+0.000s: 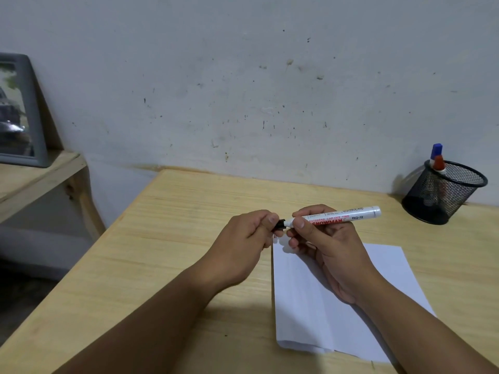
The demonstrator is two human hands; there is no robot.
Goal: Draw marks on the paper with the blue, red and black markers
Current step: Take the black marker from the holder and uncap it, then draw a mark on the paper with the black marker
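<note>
My right hand (pixel 324 244) grips the white barrel of the black marker (pixel 348 215), held level above the top of the paper (pixel 310 306). My left hand (pixel 243 238) is closed on the marker's black cap (pixel 280 224) at the barrel's left end; cap and barrel meet there. The white sheet lies on the wooden desk (pixel 175 252) under my right wrist, and a few small marks show at its top left corner. The blue marker (pixel 436 151) and the red marker (pixel 439 162) stand cap-up in the black mesh pen cup (pixel 445 195) at the far right.
The desk's back edge meets a stained white wall. A grey framed picture (pixel 19 109) leans on a lower wooden shelf (pixel 32 179) to the left. The desk's left edge drops to the floor.
</note>
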